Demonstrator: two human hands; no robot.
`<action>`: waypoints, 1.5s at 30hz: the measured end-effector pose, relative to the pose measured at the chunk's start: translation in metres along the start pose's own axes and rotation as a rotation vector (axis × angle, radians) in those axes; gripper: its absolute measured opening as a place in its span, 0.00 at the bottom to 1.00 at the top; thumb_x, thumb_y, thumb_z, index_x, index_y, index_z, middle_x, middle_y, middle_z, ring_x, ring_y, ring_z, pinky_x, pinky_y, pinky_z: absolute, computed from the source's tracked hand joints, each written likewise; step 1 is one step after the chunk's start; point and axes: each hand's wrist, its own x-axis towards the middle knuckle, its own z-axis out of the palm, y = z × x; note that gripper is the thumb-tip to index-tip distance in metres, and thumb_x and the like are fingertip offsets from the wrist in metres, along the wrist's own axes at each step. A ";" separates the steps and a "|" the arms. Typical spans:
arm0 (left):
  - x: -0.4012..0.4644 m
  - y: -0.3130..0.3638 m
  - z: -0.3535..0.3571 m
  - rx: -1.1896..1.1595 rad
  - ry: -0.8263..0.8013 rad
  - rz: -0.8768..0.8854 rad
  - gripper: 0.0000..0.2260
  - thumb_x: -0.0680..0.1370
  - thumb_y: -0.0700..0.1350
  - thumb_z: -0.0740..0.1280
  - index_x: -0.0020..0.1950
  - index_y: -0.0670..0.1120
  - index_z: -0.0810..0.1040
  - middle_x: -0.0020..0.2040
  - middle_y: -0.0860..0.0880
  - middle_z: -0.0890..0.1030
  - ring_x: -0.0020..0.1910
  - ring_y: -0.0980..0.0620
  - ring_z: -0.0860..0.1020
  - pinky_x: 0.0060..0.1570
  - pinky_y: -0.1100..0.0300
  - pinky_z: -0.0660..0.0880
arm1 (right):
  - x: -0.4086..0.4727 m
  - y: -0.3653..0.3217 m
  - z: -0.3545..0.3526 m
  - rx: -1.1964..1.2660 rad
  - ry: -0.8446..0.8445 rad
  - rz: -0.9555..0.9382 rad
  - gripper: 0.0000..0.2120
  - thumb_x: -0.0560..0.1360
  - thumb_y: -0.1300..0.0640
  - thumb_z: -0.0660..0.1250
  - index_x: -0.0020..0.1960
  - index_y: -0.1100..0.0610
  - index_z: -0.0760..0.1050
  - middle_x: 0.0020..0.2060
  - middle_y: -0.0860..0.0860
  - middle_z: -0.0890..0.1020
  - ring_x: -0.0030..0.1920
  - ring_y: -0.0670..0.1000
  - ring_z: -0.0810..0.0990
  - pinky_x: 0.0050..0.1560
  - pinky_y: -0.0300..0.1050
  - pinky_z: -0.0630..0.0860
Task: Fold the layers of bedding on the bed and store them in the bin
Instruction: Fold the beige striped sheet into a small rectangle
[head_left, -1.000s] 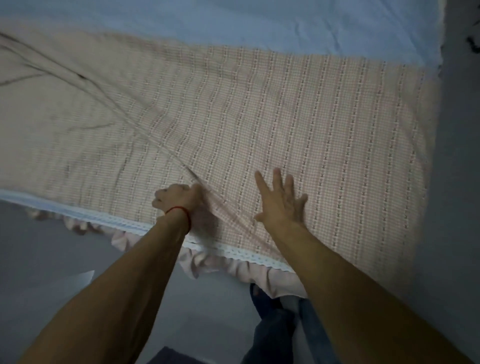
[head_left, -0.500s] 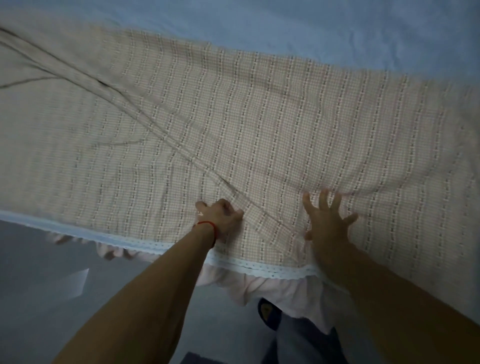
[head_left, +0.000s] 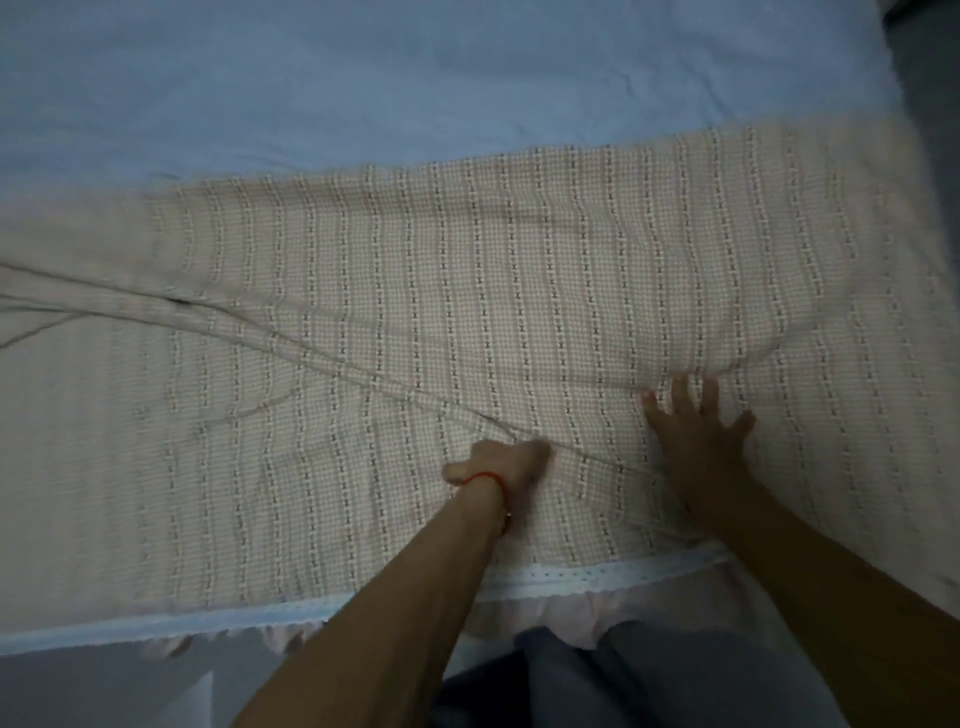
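Observation:
A beige checked sheet (head_left: 395, 291) with dotted stripes lies spread across the bed, its white lace hem and pink ruffle (head_left: 597, 582) hanging over the near edge. A long diagonal crease runs from the left side down to my left hand (head_left: 498, 460), which is curled and pinches the fabric at the crease's end; a red string circles that wrist. My right hand (head_left: 696, 421) lies flat on the sheet with fingers spread, pressing it down just right of the left hand. A pale blue sheet (head_left: 415, 78) covers the far part of the bed.
The grey floor (head_left: 93, 691) shows at the lower left under the bed's edge. My legs in dark trousers (head_left: 649, 675) stand against the bed's near side. The bed's right edge drops off at the top right. No bin is in view.
The view has shifted right and closer. My right hand slid further right across the sheet, pushing a ripple ahead of it. My left hand stays gripping the crease.

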 end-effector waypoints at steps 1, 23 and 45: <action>0.000 0.001 -0.020 -0.143 -0.051 0.014 0.34 0.62 0.61 0.77 0.61 0.44 0.78 0.63 0.43 0.76 0.51 0.44 0.79 0.51 0.50 0.79 | -0.008 -0.007 -0.009 0.037 0.000 0.042 0.28 0.83 0.59 0.49 0.82 0.48 0.52 0.82 0.57 0.49 0.80 0.67 0.49 0.71 0.77 0.60; 0.048 -0.082 -0.201 -0.820 -0.271 0.324 0.16 0.79 0.38 0.70 0.67 0.44 0.78 0.60 0.44 0.84 0.55 0.44 0.84 0.43 0.52 0.83 | -0.106 -0.216 -0.033 2.638 0.282 1.062 0.19 0.74 0.59 0.75 0.63 0.58 0.76 0.54 0.54 0.84 0.51 0.54 0.84 0.46 0.49 0.84; 0.055 -0.214 -0.191 -0.601 -0.113 0.203 0.26 0.67 0.56 0.81 0.53 0.37 0.82 0.48 0.40 0.86 0.43 0.43 0.84 0.50 0.45 0.82 | -0.154 -0.163 0.083 1.778 0.591 1.051 0.19 0.71 0.47 0.74 0.54 0.61 0.84 0.49 0.54 0.86 0.50 0.55 0.84 0.57 0.56 0.82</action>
